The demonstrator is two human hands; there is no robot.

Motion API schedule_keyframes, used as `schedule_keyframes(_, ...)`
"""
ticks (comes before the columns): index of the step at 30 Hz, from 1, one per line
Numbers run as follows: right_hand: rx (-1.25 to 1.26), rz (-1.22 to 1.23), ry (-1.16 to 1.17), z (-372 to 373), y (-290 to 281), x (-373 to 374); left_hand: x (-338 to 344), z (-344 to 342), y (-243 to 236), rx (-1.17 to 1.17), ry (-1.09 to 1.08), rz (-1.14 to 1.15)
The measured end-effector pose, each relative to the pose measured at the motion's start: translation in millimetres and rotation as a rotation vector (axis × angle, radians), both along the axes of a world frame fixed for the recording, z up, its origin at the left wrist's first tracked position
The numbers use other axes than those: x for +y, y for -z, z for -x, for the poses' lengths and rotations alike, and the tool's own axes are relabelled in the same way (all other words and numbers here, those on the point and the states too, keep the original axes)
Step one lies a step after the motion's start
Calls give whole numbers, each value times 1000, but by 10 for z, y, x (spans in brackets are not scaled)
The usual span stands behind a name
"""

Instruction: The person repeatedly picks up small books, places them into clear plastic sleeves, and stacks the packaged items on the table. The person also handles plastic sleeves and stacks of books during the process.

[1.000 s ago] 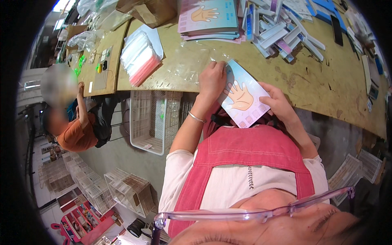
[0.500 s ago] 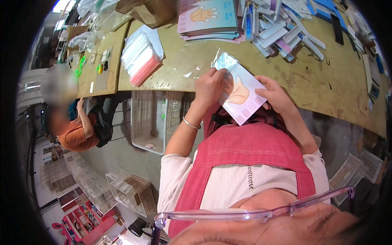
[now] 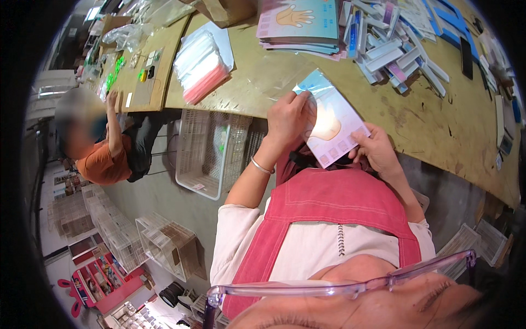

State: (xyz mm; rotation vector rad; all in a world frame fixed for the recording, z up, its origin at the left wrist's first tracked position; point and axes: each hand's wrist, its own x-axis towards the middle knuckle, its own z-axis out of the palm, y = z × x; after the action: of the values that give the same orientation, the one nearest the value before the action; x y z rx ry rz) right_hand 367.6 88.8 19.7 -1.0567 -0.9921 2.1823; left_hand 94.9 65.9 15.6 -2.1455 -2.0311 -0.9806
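Note:
A light pink and blue card printed with a hand (image 3: 334,112) is held tilted above the table's near edge. Glossy clear plastic film (image 3: 276,71) shows at its far left end, spread over the tabletop. My left hand (image 3: 289,114) is closed, its fingers pinching the card and film at the upper left edge. At the card's lower right corner, my right hand (image 3: 375,147) grips it between thumb and fingers. Beyond it lies a stack of similar printed cards (image 3: 298,24). To the left is a pile of clear plastic bags with pink-red edges (image 3: 203,68).
Loose white and blue plastic trays (image 3: 386,52) are heaped at the far right beside a dark phone-like slab (image 3: 466,58). A white plastic crate (image 3: 205,153) stands below the table's edge. At the left, a co-worker in an orange top (image 3: 107,162) sits by the table (image 3: 246,98).
My right hand has slid down toward the card's lower right corner. More clear film now spreads left of the card's far end. The co-worker's arm has risen toward the table.

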Motion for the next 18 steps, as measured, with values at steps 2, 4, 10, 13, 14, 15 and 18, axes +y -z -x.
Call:
schedule_keyframes(2, 18, 17, -18, -16, -11, 39, -38, -10, -18, -1, 48, 24)
schedule_keyframes(4, 38, 23, -23, 9, 0, 62, -77, -80, -91, 17, 93, 27)
schedule_keyframes(10, 57, 52, -29, -76, 78, 87, -112, 74, -124, 35, -1, 37)
schedule_keyframes(13, 38, 35, -36, -61, 69, 66, -181, 69, -67, 27, 91, 64)
schedule_keyframes(14, 43, 32, -35, -20, 58, 69, -182, 23, -38, 33, 114, 31)
schedule_keyframes(15, 47, 28, -34, 8, 52, 75, -197, -9, -30, 23, 102, 29)
schedule_keyframes(18, 60, 14, -13, -10, 75, 72, -249, -47, -90, -18, 38, 65)
